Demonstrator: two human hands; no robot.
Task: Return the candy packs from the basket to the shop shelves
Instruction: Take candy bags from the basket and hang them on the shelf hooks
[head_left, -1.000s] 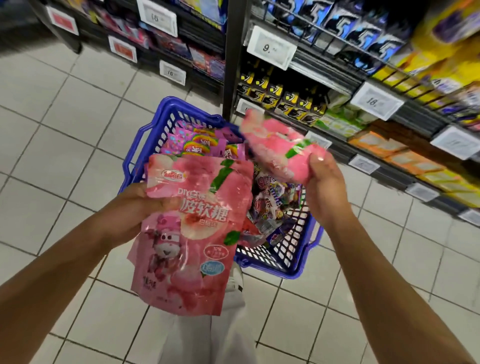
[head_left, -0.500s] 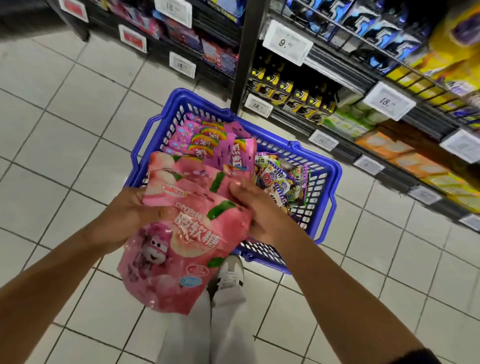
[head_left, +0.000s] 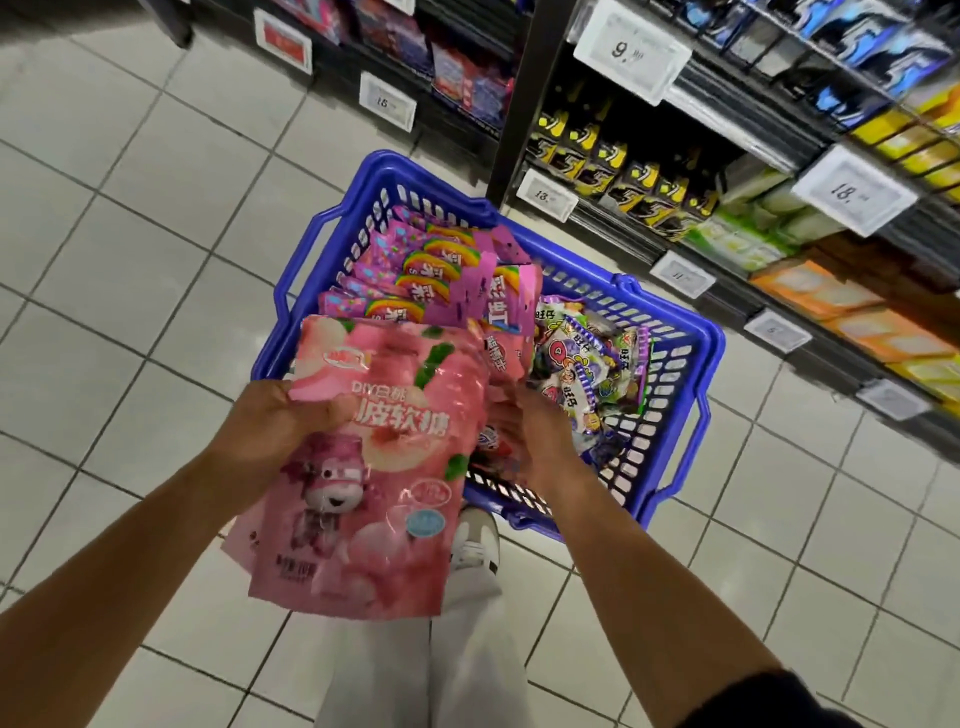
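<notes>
Both forearms reach forward over the blue basket (head_left: 670, 332) on the floor. The left hand (head_left: 280, 431) grips pink candy packs (head_left: 374, 467), thumb across the front. At its three o'clock, the right hand (head_left: 535, 441) dips into the basket; its grip is hidden behind those packs.

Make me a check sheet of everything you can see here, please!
Surface: tiled floor, pale, bearing the basket.
Job's things: blue basket holds purple packs and mixed candy; pink pack held over its near edge.
Clutter: nothing seen.
Grippers: left hand grips the pink pack; right hand reaches into the basket, fingers partly hidden.
Cables: nothing seen.
Surroundings: shelves with goods and price tags; a shoe below.
</notes>
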